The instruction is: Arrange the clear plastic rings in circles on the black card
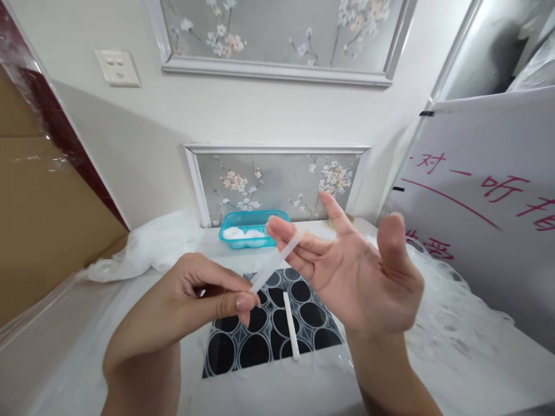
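Observation:
My left hand (203, 294) pinches the near end of a thin translucent white strip (274, 261) between thumb and fingertips. The strip slants up and to the right, and its far end lies against the fingers of my right hand (364, 274). That hand is held palm-up with fingers spread, the strip resting across its fingertips. Below both hands a second white strip (291, 325) lies on a black-and-white circle-patterned mat (269, 338) on the white table.
A turquoise plastic basket (251, 228) holding white round pads stands at the back of the table, before a framed floral panel (277, 179). Crumpled clear plastic sheeting (151, 245) covers the table. A white board with red writing (485, 196) leans at right; cardboard (39, 219) at left.

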The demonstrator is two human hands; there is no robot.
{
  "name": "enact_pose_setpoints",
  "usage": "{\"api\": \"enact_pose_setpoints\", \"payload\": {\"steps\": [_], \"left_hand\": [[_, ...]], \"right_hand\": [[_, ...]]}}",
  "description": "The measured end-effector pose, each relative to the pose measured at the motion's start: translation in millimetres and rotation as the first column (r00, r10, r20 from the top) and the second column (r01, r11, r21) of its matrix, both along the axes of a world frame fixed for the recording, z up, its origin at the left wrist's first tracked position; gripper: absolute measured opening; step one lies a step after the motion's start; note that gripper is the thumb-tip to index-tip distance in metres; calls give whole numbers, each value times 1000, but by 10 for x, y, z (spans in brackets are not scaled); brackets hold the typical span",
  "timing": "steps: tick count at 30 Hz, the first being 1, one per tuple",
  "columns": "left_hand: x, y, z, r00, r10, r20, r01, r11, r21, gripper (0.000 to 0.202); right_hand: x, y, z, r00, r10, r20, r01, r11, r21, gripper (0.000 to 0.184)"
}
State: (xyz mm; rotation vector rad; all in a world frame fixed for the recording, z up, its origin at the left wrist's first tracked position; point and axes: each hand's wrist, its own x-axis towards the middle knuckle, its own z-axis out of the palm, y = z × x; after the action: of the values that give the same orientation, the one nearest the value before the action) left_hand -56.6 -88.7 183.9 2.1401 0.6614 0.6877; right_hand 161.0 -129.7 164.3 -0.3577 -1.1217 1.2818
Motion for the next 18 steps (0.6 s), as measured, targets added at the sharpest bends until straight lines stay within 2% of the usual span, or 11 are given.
{"api": "enact_pose_setpoints", "payload": {"steps": [5, 11, 14, 18], "left_hand": [[0, -9, 7, 998, -40, -46, 39, 999, -22, 21], [81, -41, 5, 999, -3, -50, 1, 999, -39, 24], [106, -49, 9, 998, -26, -65, 23, 999, -46, 26], [112, -47, 0, 997, -52, -65, 48, 997, -60, 23]], "right_hand": [[-47, -1, -47, 1000, -22, -8, 22, 1000, 12, 78], [-151, 76, -87, 992, -119, -42, 117, 992, -48, 94], [-164, 70, -86, 988, -153, -39, 150, 987, -64, 104], [-156, 31, -75, 984, -176, -24, 174, 983, -66, 107]]}}
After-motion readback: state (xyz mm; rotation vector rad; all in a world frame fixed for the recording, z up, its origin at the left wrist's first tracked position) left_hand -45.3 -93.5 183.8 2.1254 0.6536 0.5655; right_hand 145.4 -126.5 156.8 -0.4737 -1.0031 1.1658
